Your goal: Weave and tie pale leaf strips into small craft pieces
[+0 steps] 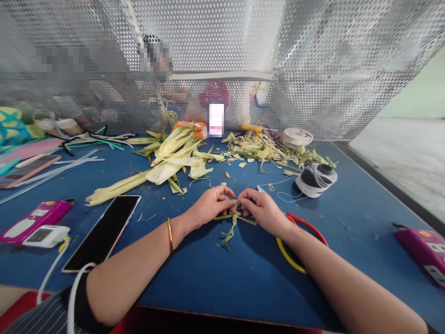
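A small husk braid (229, 235) at the near middle of the blue worktop (208, 283).
The grips of the left hand (212, 204) and right hand (261, 206) pinch its upper end; scissors (289, 264) lie under the right forearm (342, 273), husks (179, 160) beyond the left hand, a thread spool (309, 183) beyond the right.

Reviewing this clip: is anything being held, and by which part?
Yes: a small twisted husk piece, apparently pinched at its far end by the left hand and right hand; fingers partly hide the exact grip.
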Available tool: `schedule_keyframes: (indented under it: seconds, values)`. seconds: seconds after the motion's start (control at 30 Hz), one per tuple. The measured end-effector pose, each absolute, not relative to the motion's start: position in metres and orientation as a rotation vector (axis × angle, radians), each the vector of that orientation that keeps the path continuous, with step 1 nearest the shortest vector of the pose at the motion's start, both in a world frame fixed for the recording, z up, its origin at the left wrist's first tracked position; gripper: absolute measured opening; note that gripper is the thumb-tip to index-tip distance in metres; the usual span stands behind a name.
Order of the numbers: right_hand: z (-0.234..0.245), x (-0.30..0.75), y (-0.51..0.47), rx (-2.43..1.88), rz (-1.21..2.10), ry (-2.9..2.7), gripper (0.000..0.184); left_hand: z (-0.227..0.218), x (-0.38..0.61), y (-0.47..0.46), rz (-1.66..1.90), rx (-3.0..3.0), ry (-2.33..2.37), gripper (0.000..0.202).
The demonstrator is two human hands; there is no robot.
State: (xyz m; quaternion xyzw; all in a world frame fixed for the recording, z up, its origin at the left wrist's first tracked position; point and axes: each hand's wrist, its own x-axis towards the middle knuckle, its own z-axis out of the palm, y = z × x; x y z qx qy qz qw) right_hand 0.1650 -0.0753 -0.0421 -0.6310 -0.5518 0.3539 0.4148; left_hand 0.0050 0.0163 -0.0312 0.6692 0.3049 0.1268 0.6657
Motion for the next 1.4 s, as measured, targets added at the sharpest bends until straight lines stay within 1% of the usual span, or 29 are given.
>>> schedule_keyframes:
  seconds: [0.13, 0.33, 0.5, 0.7, 0.8, 0.93, 1.13, 1.23, 1.3, 1.37, 1.4]
  values:
    - [-0.044, 0.166, -0.074, -1.586, 0.896, -1.335, 0.022, -0.032, 0.004, 0.017, 0.263, 1.483, 0.670, 0.017]
    - [-0.044, 0.166, -0.075, -1.604, 0.906, -1.319, 0.024, -0.032, 0.004, 0.017, 0.331, 1.420, 0.709, 0.017]
    - [-0.045, 0.166, -0.075, -1.617, 0.897, -1.312, 0.023, -0.032, 0.005, 0.018, 0.296, 1.452, 0.694, 0.009]
    - [-0.047, 0.168, -0.074, -1.484, 0.986, -1.143, 0.019, -0.033, 0.006, 0.018, 0.291, 1.397, 0.776, 0.008]
    - [-0.045, 0.168, -0.074, -1.365, 1.015, -1.072, 0.023, -0.034, 0.007, 0.018, 0.299, 1.371, 0.815, 0.009]
    - [-0.041, 0.164, -0.075, -1.294, 1.026, -1.126, 0.022, -0.034, 0.007, 0.018, 0.305, 1.386, 0.810, 0.010]
    - [-0.041, 0.159, -0.074, -1.205, 1.022, -1.187, 0.018, -0.033, 0.007, 0.017, 0.284, 1.457, 0.733, 0.005]
    - [-0.039, 0.157, -0.075, -1.146, 1.044, -1.214, 0.019, -0.035, 0.008, 0.014, 0.292, 1.448, 0.717, 0.012]
    - [-0.038, 0.159, -0.076, -1.112, 0.992, -1.212, 0.025, -0.037, 0.009, 0.012, 0.329, 1.391, 0.727, 0.016]
    - [-0.037, 0.164, -0.076, -1.160, 0.863, -1.193, 0.033, -0.038, 0.009, 0.010, 0.354, 1.340, 0.731, 0.017]
    - [-0.038, 0.168, -0.075, -1.220, 0.792, -1.196, 0.032, -0.038, 0.009, 0.010, 0.354, 1.325, 0.728, 0.017]
